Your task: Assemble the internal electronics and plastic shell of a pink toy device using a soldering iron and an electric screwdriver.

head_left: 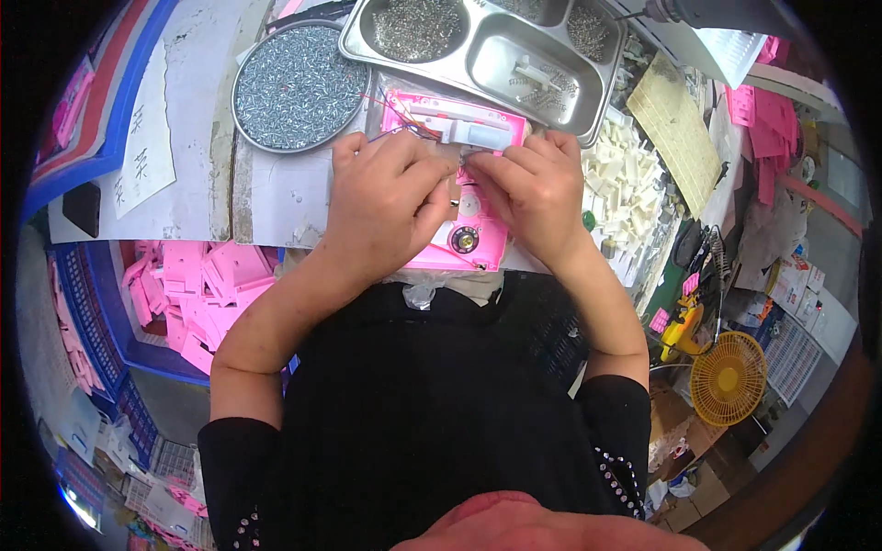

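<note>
The pink casing [491,231] lay beneath and between the left hand [386,197] and right hand [547,191], its long axis running near to far, both about equally close, fingers curled inward just near of its white block [485,137], their hold impossible to tell.

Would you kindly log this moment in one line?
left hand: over pink casing | right hand: over casing, close to left | beyond: fastener dish, metal tray

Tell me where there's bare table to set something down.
Bare tabletop shows between the round tray and blue bin, and between that tray and the paper sheet. Right of the right hand, white parts crowd it.
</note>
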Action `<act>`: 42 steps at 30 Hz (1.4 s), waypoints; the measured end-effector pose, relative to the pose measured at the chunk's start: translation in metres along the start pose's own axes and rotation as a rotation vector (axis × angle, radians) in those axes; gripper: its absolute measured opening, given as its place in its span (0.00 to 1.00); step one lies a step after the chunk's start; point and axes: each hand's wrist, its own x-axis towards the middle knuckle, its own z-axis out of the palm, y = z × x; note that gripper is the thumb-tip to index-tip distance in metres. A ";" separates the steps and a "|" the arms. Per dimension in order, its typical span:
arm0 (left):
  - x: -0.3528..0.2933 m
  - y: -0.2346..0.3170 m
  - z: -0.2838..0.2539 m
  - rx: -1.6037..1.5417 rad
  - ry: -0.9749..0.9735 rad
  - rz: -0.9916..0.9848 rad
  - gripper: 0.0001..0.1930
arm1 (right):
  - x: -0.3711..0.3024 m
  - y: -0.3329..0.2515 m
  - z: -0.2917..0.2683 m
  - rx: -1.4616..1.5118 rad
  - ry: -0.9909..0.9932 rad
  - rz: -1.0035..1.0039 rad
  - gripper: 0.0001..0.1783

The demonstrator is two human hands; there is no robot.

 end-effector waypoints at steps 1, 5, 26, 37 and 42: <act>0.000 0.000 0.001 -0.005 0.008 0.004 0.07 | 0.001 -0.002 -0.002 -0.018 -0.037 0.012 0.08; 0.000 -0.001 0.002 -0.015 0.008 0.030 0.08 | 0.005 -0.010 -0.015 -0.071 -0.178 0.034 0.09; 0.024 -0.015 -0.016 0.128 -0.332 0.369 0.12 | -0.007 0.014 -0.022 -0.002 -0.334 -0.134 0.24; 0.032 -0.005 -0.014 0.172 -0.408 0.393 0.13 | -0.078 0.051 -0.075 -0.123 0.067 0.446 0.11; 0.030 0.023 -0.030 0.070 -0.353 0.328 0.20 | -0.079 0.045 -0.066 -0.348 -0.119 0.503 0.11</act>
